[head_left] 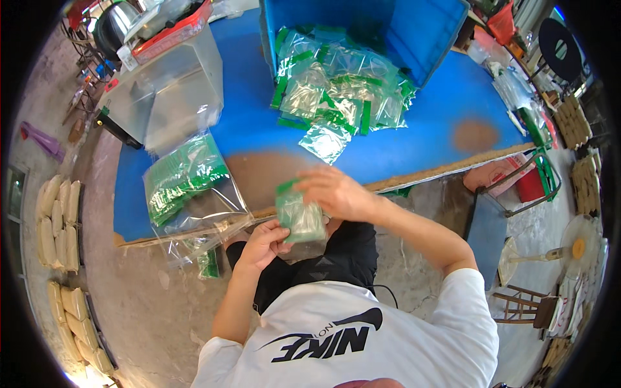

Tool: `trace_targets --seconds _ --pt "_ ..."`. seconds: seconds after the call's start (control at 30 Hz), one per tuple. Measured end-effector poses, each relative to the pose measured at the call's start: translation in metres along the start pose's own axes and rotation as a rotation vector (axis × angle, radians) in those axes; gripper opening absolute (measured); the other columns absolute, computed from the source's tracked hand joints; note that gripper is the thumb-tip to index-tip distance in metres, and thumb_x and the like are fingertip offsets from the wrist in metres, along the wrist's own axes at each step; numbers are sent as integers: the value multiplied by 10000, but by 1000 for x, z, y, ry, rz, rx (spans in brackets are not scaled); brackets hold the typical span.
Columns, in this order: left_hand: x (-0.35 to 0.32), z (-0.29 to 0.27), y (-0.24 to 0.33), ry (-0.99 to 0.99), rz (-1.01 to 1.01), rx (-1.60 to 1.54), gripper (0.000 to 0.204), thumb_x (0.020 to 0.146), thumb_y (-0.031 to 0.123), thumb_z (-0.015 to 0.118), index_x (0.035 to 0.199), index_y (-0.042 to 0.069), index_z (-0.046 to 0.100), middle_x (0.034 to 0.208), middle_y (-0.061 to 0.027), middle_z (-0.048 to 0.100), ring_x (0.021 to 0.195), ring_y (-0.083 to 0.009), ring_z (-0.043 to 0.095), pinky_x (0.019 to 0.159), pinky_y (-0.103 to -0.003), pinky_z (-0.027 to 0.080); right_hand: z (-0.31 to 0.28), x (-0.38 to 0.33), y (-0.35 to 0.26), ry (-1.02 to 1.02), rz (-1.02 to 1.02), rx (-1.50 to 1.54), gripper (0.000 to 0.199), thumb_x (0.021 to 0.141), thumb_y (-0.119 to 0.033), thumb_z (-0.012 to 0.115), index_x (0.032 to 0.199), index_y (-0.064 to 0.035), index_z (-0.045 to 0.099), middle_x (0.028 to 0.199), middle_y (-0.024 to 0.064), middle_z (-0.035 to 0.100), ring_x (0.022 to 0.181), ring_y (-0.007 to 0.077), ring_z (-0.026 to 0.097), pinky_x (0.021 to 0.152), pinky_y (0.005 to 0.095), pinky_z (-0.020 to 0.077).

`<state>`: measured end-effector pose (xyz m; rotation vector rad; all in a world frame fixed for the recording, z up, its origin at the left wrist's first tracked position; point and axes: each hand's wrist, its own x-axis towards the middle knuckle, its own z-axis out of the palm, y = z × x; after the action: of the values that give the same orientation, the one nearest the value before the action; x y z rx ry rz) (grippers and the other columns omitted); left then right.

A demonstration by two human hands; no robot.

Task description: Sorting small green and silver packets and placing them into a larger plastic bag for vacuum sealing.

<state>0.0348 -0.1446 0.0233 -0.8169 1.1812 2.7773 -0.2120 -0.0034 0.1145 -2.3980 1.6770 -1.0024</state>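
Above my lap, at the table's front edge, my left hand (264, 244) pinches the lower left corner of a flat clear plastic packet with green bands (301, 221). My right hand (339, 194) is closed over the packet's upper right edge, its fingertips slightly blurred. Whether the packet is a single piece or a thin stack cannot be made out. To the left, a large clear bag (236, 194) lies on the table with a row of green-edged packets (184, 174) inside. Ahead, a heap of similar packets (343, 81) spills from a blue bin (424, 39) tipped toward me.
The blue table (414, 152) has a worn brown front edge. A metal box (187, 84) stands at its left, with a red tray (171, 39) on top. Stacked sacks (58, 223) line the floor at left. A fan (576, 249) and wooden stool (540, 310) stand at right.
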Motion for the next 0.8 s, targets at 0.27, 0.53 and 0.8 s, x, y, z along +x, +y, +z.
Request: trace_targets --seconds 0.27,0.53,0.8 --pt "1 29 -16 335 205 -331 303 920 46 639 1217 36 581 1172 -65 653 1051 -189 649 939 -392 556 49 -25 23 -31 302 -197 386 940 -301 613 1220 -36 595 1358 210 541 1288 417 487 1093 525 370" --pt "12 39 -28 449 322 14 254 889 145 743 1098 27 663 1003 -42 686 767 -149 644 577 -327 506 18 6 99 153 334 -484 586 915 -411 647 1269 46 549 1348 248 538 1245 425 505 1040 485 418" --pt "-30 21 -12 422 920 1046 229 679 52 824 892 59 741 1240 -144 669 1110 -286 646 939 -399 515 46 -34 11 -106 102 -133 451 744 -111 730 1175 -31 621 1185 141 626 1098 333 593 891 454 476"
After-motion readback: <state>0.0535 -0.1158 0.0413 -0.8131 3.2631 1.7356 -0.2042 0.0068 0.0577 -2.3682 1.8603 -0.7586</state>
